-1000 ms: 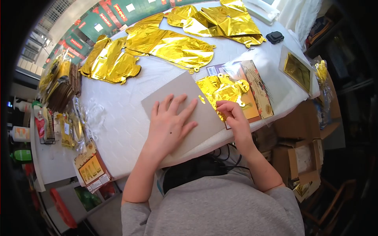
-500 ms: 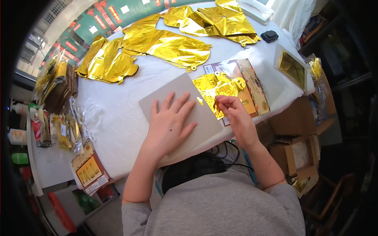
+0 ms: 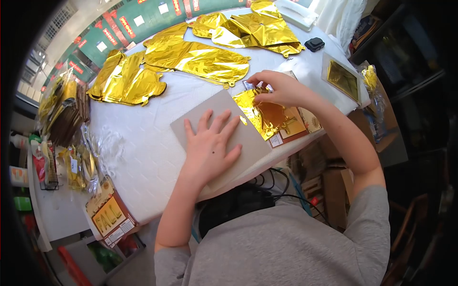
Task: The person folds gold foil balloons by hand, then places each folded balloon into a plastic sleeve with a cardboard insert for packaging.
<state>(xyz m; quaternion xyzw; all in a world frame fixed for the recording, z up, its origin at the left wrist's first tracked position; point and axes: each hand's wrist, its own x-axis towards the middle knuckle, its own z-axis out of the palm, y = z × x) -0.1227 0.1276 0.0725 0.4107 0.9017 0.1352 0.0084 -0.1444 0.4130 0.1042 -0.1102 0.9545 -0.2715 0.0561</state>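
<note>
My left hand (image 3: 210, 150) lies flat, fingers spread, on a grey cardboard sheet (image 3: 222, 140) at the near edge of the white table (image 3: 143, 148). My right hand (image 3: 279, 88) has reached farther out and pinches the top edge of a small folded gold foil balloon (image 3: 260, 114). That balloon rests partly on a printed card package (image 3: 291, 126) just right of the cardboard. A tiny gold scrap (image 3: 243, 120) sits on the cardboard near my left fingertips.
Several large flat gold foil balloons (image 3: 200, 55) cover the far half of the table. A black device (image 3: 314, 44) and a framed gold sheet (image 3: 342, 78) lie at the right. A "FALL" package (image 3: 109, 215) and stacked packets (image 3: 64, 109) sit left. Boxes stand below right.
My right hand moved from the near side of the small gold balloon up to its far edge and took hold there. My left hand stayed flat on the cardboard.
</note>
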